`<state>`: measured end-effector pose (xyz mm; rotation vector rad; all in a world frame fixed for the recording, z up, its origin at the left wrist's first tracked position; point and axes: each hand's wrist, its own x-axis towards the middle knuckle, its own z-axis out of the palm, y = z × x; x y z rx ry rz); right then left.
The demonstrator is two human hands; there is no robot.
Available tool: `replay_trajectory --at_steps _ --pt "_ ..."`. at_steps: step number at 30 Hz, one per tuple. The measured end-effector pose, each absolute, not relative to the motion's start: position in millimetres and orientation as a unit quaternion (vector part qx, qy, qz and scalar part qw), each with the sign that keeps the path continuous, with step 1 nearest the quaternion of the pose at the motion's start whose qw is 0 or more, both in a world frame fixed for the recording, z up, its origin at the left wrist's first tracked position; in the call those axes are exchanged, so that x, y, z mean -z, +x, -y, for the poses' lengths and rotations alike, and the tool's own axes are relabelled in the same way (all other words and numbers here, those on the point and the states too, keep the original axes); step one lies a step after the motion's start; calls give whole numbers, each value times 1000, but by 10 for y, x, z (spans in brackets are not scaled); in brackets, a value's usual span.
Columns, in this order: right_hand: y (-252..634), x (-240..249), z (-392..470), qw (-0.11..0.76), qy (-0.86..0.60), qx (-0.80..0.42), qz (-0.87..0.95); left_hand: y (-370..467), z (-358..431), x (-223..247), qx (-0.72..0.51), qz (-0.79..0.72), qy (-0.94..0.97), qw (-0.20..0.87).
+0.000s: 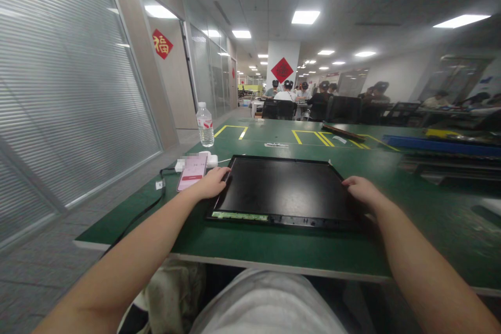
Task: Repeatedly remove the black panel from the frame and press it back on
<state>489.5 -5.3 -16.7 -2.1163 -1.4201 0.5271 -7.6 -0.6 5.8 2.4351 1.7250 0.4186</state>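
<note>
A black flat display panel [289, 188] in a thin dark frame lies face up on the green tabletop in front of me. Along its near edge, on the left, runs a green circuit board strip [239, 216]. My left hand [214, 181] grips the panel's left side, fingers at the rim. On the opposite side, my right hand [362, 190] pinches the right edge with thumb and fingers. The undersides of both grips are hidden.
Left of the panel are a phone [192, 173], a white charger [211, 159] and a black cable [162, 188]. A water bottle [205, 125] stands behind them. A dark bar [343, 132] and blue strip [442, 145] lie at the far right. People [287, 93] sit farther back.
</note>
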Motion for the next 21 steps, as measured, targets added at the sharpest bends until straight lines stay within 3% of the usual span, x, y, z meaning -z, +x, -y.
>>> replay_trajectory --at_steps 10,17,21 --pt "4935 214 26 277 -773 -210 530 -66 88 -126 -173 -569 791 142" --pt "4911 175 31 253 -780 -175 545 20 106 -197 -352 -537 673 368" --pt "4897 163 43 247 -781 -169 548 64 111 -228 -428 -562 564 427"
